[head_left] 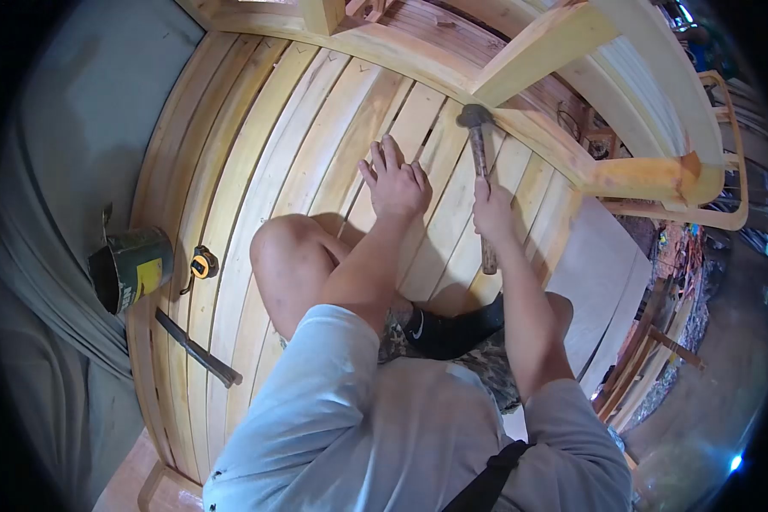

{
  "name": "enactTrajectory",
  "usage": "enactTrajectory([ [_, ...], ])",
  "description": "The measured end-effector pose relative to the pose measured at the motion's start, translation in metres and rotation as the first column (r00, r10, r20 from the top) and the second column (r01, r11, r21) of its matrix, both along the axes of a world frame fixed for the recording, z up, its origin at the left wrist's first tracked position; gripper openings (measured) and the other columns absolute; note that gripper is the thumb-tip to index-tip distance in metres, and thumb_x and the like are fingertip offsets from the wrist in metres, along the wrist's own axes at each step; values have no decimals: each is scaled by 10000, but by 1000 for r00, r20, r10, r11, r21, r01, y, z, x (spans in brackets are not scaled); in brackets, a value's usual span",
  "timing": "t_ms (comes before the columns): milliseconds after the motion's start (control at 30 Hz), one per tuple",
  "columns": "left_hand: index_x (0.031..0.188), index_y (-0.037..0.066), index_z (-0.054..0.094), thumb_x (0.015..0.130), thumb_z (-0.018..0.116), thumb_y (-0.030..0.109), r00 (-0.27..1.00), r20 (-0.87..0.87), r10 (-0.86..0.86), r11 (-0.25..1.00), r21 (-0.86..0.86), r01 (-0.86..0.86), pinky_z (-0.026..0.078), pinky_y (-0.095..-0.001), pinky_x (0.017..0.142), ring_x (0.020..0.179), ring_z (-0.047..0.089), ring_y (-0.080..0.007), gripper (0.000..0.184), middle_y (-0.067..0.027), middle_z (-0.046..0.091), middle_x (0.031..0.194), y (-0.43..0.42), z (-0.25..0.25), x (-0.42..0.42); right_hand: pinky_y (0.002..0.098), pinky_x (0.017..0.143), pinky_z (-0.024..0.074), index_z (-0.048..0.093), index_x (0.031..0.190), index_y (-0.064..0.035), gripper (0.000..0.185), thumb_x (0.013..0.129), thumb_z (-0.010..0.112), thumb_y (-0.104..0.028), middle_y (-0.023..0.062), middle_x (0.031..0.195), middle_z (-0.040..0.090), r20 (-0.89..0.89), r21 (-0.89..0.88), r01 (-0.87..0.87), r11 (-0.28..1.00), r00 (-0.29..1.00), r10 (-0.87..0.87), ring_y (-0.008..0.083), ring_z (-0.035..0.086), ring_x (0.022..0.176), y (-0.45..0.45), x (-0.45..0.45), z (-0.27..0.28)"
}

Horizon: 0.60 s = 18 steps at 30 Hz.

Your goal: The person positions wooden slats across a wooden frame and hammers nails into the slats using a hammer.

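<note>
My right hand point(492, 210) is wrapped around the wooden handle of a hammer point(479, 152). The hammer's dark head is over the ends of the slats, close to the frame rail point(418, 58). To the left of it, my left hand point(398, 185) rests palm down on the wooden slats point(337, 141), fingers stretched out and holding nothing. Narrow dark gaps run between some slats near both hands. Whether the hammer head touches the wood I cannot tell.
At the left lie a chisel-like tool point(198, 348) and a yellow-black tape measure point(203, 263). Beside them a dark green can point(136, 271) lies tipped over near grey cloth point(51, 290). A curved wooden backrest or armrest frame point(648, 179) rises at the right.
</note>
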<state>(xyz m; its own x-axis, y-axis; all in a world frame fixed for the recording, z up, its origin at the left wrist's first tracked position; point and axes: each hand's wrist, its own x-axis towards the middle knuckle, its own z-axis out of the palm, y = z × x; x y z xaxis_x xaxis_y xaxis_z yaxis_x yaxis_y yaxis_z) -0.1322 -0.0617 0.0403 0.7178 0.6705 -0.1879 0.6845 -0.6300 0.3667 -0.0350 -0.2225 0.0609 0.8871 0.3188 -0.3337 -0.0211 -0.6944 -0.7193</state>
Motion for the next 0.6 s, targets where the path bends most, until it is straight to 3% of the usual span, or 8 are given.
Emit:
enactTrajectory([
  [33,1188,5,722,1042,341,357,1000,7,1,1000,-3,-1,47,-618,1236,1564,104,-350,539,-139,193,1681,1,-2,0,372,420,481,580,903,-18,499,1061,452,-474,111,640,589,-223,-54,49,997,973,-60,243,592,462,4,5,7],
  [100,1172,14,728,1042,353,360,1000,21,-2,1000,0,2,54,-627,1231,1560,119,-349,527,-141,201,1677,12,-4,4,358,412,479,570,913,-26,486,1058,464,-477,96,633,579,-278,-13,55,998,959,-57,224,583,458,2,10,29],
  [167,1093,26,752,1035,394,400,992,127,10,991,-132,6,88,-644,1211,1539,163,-369,520,-159,223,1666,37,-8,2,345,403,478,560,923,-33,473,1055,477,-480,82,625,568,-333,17,57,998,942,-48,205,573,454,-8,5,36],
  [233,1084,11,738,1045,408,410,981,184,68,995,-84,-53,87,-676,1196,1530,180,-363,519,-161,235,1657,58,-11,2,328,407,469,535,912,-45,461,1046,504,-485,49,621,541,-472,150,128,980,880,-43,156,538,442,-25,-10,31],
  [267,1090,11,739,1049,400,407,978,158,137,990,-30,-134,86,-675,1197,1532,173,-369,522,-170,237,1655,66,-6,2,328,407,469,535,912,-45,461,1046,504,-485,49,621,541,-466,151,124,981,884,-40,156,538,442,-32,-21,25],
  [333,1141,7,734,1065,339,389,968,140,209,978,-6,-210,85,-673,1202,1539,144,-398,555,-201,211,1661,71,-3,-2,310,399,444,516,890,-59,442,1054,500,-468,31,622,527,-229,-18,83,996,970,-85,131,508,436,-34,-46,17],
  [467,1210,-1,712,1067,289,394,987,-26,160,985,65,-158,77,-667,1209,1545,120,-416,596,-211,174,1674,59,4,3,295,403,422,528,906,-55,422,1063,493,-445,21,636,533,-333,36,140,989,935,-120,113,494,446,-17,-54,40],
  [600,1286,-10,667,1065,262,419,988,-77,135,990,49,-131,64,-660,1217,1549,91,-438,630,-217,127,1684,67,12,2,262,461,425,549,944,-52,351,1072,499,-375,12,670,545,-152,381,44,923,988,16,85,515,529,27,-42,98],
])
